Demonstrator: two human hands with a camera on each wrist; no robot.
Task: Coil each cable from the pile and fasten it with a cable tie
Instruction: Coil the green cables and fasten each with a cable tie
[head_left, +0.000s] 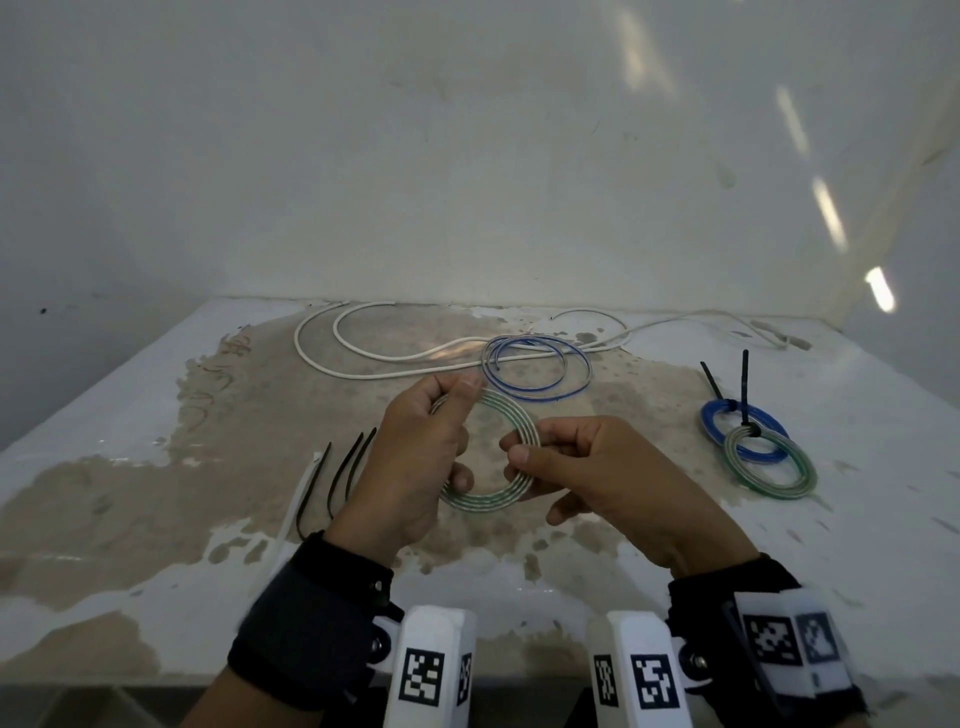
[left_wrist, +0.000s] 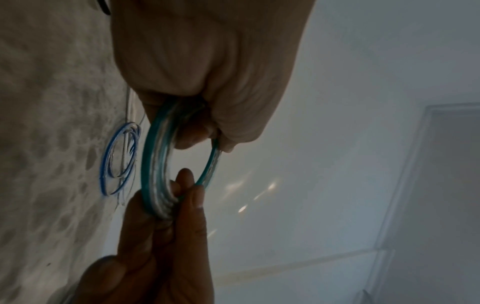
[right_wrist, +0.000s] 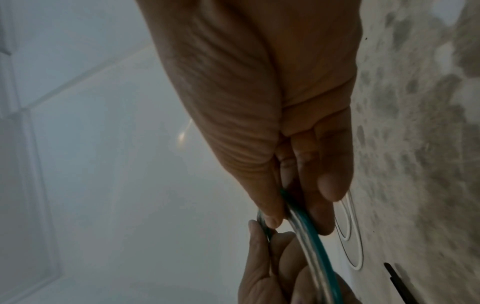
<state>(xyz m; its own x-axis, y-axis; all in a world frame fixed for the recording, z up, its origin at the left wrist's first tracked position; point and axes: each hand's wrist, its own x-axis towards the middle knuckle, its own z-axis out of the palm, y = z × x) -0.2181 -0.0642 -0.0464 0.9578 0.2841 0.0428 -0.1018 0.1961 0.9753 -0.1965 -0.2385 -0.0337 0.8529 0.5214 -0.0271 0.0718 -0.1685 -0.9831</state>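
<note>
**Two hands pinch one green coil above the table**

Both hands hold the same green-striped clear cable coil (head_left: 511, 441), wound in several turns, in the air over the stained table (head_left: 156, 499). The left hand (head_left: 415, 457) pinches the coil's left side, thumb on top at the far edge and fingers curled beneath the near edge. The right hand (head_left: 597, 478) pinches the right side between thumb and curled fingers. In the left wrist view the coil (left_wrist: 155, 164) stands on edge between the two grips.

Beyond the hands, a loose blue-striped cable (head_left: 540, 371) lies in open loops on the table, crossing a long white cable (head_left: 363, 358) that runs along the far edge. To the right lie two finished coils touching each other, one blue (head_left: 711, 426) and one green (head_left: 779, 483), each fastened with a black tie. Spare black cable ties (head_left: 337, 478) lie on the left, just beside the left hand.
</note>
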